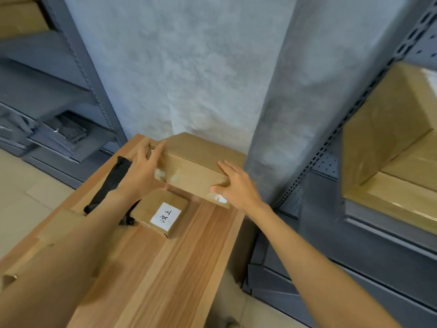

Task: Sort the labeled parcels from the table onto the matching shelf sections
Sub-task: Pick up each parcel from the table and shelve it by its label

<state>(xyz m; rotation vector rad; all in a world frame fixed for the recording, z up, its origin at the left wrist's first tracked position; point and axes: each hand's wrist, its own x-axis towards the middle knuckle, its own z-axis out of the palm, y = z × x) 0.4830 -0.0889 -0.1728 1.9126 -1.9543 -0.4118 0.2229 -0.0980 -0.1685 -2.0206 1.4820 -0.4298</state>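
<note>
Both hands clasp a large cardboard box [194, 166] at the far end of the wooden surface [184, 256]. The left hand [144, 169] presses flat against the box's 9 o'clock end, fingers straight and reaching over its top corner. The right hand [236, 185] cups the 3 o'clock end, fingers on top, thumb curled under the near edge. At 6 o'clock from the box lies a small labeled parcel [160, 213], beside a black strap [111, 185]. Shelving [369, 114] at 3 o'clock holds cardboard boxes [387, 129].
</note>
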